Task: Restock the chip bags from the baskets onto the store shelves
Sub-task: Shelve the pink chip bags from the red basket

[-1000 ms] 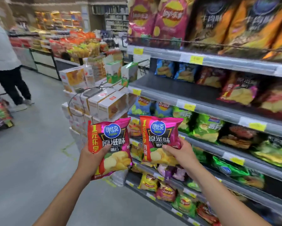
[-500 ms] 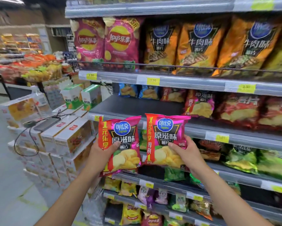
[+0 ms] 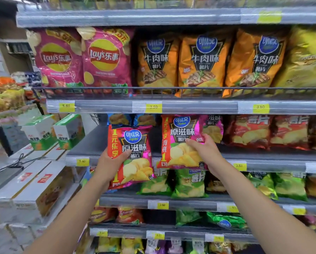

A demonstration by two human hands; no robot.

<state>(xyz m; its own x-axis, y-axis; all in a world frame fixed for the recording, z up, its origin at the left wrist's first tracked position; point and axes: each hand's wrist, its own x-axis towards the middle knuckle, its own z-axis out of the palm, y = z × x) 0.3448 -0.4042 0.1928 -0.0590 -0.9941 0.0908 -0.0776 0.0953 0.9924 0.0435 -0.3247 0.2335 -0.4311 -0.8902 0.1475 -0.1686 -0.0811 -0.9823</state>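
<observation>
Gripping fingers, left: the thumb (image 3: pixel 124 155) lies across the glossy front of the left chip bag (image 3: pixel 135 162), with the other fingers hidden behind it; together they clamp its left edge.
Left hand (image 3: pixel 108 167): upright, palm against the bag's side, forearm bare.
Left chip bag: a puffy foil pillow with a red strip down the left, a magenta and black face and pale yellow crisps printed below. It is held upright in front of the grey shelf lip (image 3: pixel 281 164), its lower half hanging past it.
Right fingers (image 3: pixel 193 143): curled onto the front of the right chip bag (image 3: pixel 181 132), clamped at its right edge.
Right hand (image 3: pixel 207 153): wrist below and right of the bag.
Right chip bag: same crinkled foil print, upright, upper part over the middle shelf (image 3: pixel 91 143), bottom seam at the lip. Whether it rests on the deck I cannot tell. It overlaps a matching magenta bag (image 3: pixel 213 125) behind.
Middle shelf: flat matte grey metal, with yellow price tags (image 3: pixel 82 161) on the front strip.
Red bags (image 3: pixel 252 131): shiny, just right of the matching bag.
Shelf above (image 3: pixel 199 107): large pink bags (image 3: pixel 106 59) and orange bags (image 3: pixel 204 63) behind a thin wire rail (image 3: pixel 171 88).
Shelf below (image 3: pixel 190 204): crumpled green bags (image 3: pixel 188 182).
White cardboard cartons (image 3: pixel 34 187): boxy, stacked left of the shelving.
</observation>
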